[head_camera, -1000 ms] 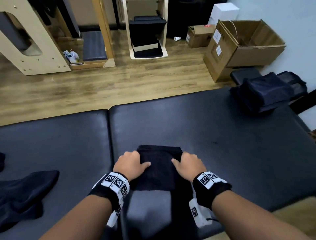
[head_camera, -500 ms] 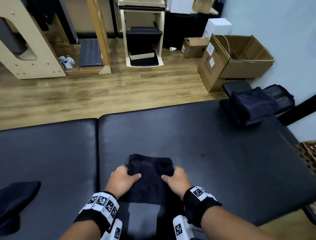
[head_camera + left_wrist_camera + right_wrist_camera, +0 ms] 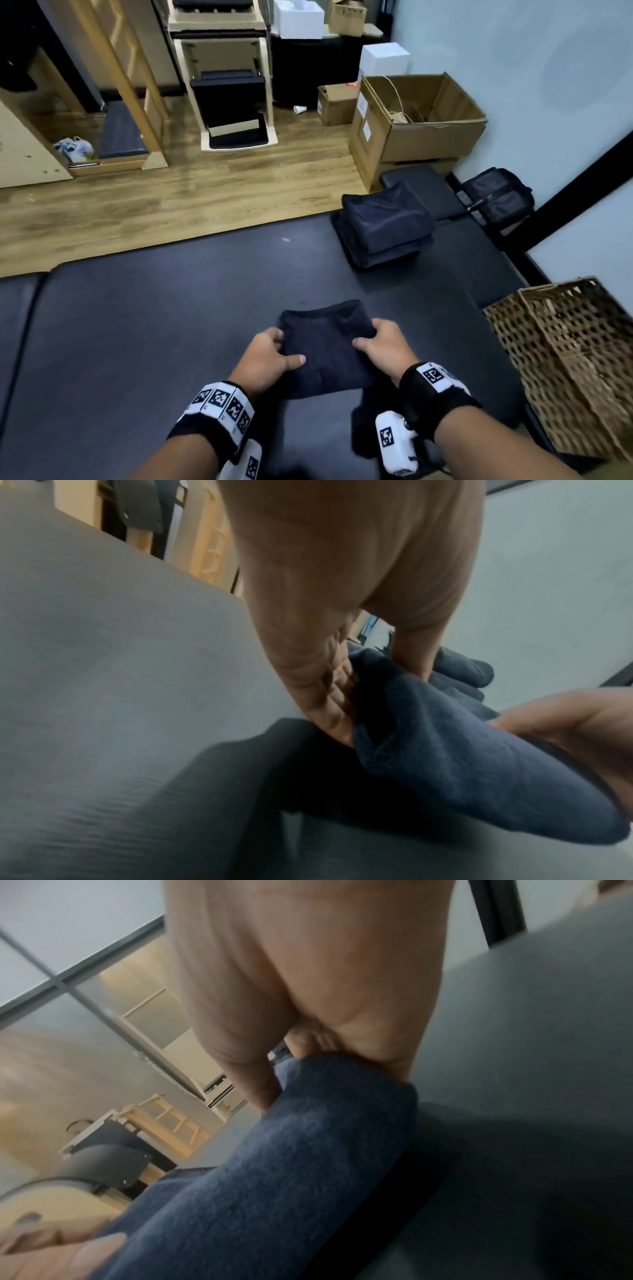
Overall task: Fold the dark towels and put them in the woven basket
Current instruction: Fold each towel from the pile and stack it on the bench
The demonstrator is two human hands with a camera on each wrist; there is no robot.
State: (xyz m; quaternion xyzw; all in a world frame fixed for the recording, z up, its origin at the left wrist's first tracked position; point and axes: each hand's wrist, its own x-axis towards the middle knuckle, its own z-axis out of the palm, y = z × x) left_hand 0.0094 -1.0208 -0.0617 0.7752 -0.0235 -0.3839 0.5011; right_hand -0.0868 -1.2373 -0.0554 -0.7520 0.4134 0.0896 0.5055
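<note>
A folded dark blue towel is lifted just off the black padded table. My left hand grips its left edge, thumb on top and fingers curled underneath. My right hand grips its right edge the same way. In the left wrist view the towel is pinched between thumb and fingers; in the right wrist view the towel hangs from the curled fingers. The woven basket stands at the table's right end, to the right of my hands. A stack of folded dark towels lies at the far right of the table.
Beyond the table is wooden floor with an open cardboard box, smaller boxes and wooden furniture. A dark bag sits by the light wall on the right.
The hands went from pressing flat on the folded towel to gripping its sides and lifting it. The view has swung right, bringing the woven basket into sight.
</note>
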